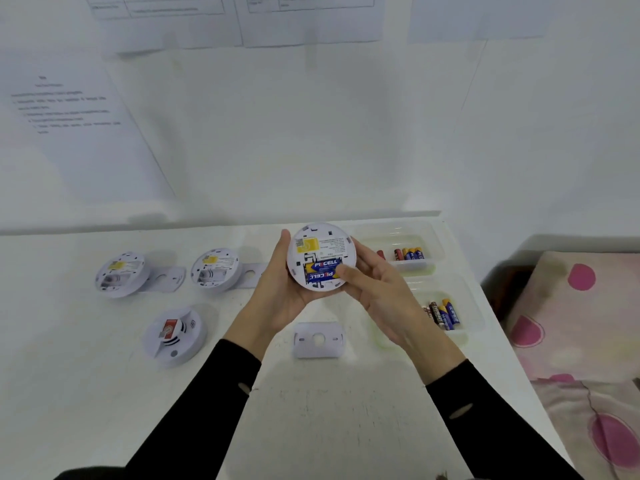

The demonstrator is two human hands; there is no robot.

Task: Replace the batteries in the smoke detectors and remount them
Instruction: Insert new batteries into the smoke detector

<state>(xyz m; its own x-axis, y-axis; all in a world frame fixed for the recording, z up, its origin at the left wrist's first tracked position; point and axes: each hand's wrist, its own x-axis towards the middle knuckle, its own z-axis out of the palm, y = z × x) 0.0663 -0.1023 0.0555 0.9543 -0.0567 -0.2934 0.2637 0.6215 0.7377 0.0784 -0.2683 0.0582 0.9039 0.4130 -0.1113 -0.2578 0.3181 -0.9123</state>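
Seating fresh cells: smoke detector (320, 251) held back-up above the table (329, 410), left hand (277, 292) cupped round its 9 o'clock rim, right hand (377, 289) gripping the 3 o'clock rim, thumb pressing two blue batteries (323, 270) home. Next, likely: fit mounting plate (318, 340), lying at 6 o'clock, aligning tabs.

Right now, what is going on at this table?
A person holds a smoke detector, back up, in both hands. The left hand cups it; the right hand presses its thumb on two blue batteries in its compartment. A mounting plate lies on the table below. Three more detectors lie left, battery trays right.
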